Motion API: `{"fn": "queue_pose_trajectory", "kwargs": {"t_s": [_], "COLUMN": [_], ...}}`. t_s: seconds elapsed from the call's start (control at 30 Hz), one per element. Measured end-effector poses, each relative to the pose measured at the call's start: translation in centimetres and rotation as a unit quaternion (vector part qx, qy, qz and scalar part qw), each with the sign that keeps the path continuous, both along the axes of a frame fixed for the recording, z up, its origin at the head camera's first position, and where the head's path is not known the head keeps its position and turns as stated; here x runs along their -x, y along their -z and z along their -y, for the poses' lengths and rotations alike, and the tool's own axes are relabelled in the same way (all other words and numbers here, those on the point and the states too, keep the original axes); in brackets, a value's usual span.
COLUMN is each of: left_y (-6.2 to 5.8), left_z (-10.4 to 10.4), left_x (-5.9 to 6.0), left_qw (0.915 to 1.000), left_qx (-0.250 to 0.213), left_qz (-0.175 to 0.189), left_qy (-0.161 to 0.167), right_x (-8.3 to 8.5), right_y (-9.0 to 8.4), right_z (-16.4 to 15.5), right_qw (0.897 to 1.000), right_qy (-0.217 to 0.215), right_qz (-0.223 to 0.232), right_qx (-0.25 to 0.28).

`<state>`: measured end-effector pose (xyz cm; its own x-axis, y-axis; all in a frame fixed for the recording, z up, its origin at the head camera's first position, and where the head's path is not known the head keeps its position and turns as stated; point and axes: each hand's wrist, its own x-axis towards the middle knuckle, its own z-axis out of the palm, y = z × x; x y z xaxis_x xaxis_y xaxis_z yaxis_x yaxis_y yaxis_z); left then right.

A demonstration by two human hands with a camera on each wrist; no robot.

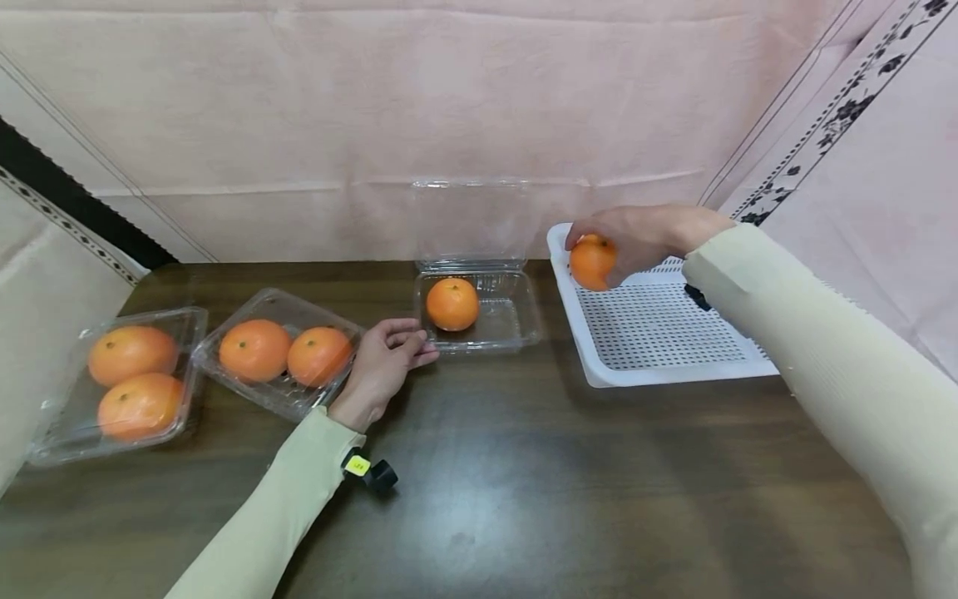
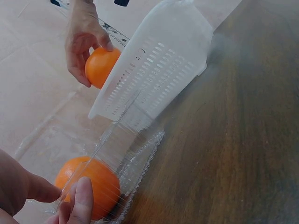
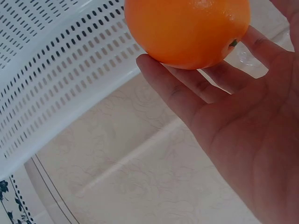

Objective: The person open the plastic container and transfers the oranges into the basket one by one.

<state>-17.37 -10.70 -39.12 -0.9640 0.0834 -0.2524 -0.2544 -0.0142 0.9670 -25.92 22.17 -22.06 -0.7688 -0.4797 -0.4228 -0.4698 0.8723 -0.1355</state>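
Fruit in hand: orange point(image 1: 592, 262), lifted above the far left corner of the white perforated tray point(image 1: 659, 333), clear of its floor.
Right hand: right hand point(image 1: 636, 241) curled around that orange from above and behind; the right wrist view showed fingertips point(image 3: 154, 70) cupping its underside, the palm apart from it.
Left hand: left hand point(image 1: 382, 362) lay on the dark wooden table point(image 1: 486, 482), relaxed fingers touching the near left edge of the open clamshell box point(image 1: 479, 320); nothing was clamped.
Box contents: one second orange point(image 1: 452, 304) sat in the left half of the base; the right half was free, the lid standing upright behind.
Other stock: two closed clamshell packs point(image 1: 280, 349) point(image 1: 123, 378), well to the left, each held two oranges.
Handling judgement: the orange appeared firm, round and moderately heavy, with smooth peel likely to roll or slip; a wrap around its widest part seemed soundest. The thin plastic box looked light, flexible and prone to sliding unless steadied at its rim.
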Motion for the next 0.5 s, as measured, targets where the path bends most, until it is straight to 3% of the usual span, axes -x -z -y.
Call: {"fn": "queue_pose_trajectory", "kwargs": {"t_s": [0.5], "left_y": [-0.1], "left_z": [-0.1], "left_x": [-0.1], "left_qw": [0.9998], "left_qx": [-0.017], "left_qz": [-0.002], "left_qy": [-0.006], "right_x": [1.1], "right_y": [2.4], "right_z": [-1.2], "right_qw": [0.999], "right_qy": [0.034], "right_qz": [0.002], "right_qx": [0.005]}}
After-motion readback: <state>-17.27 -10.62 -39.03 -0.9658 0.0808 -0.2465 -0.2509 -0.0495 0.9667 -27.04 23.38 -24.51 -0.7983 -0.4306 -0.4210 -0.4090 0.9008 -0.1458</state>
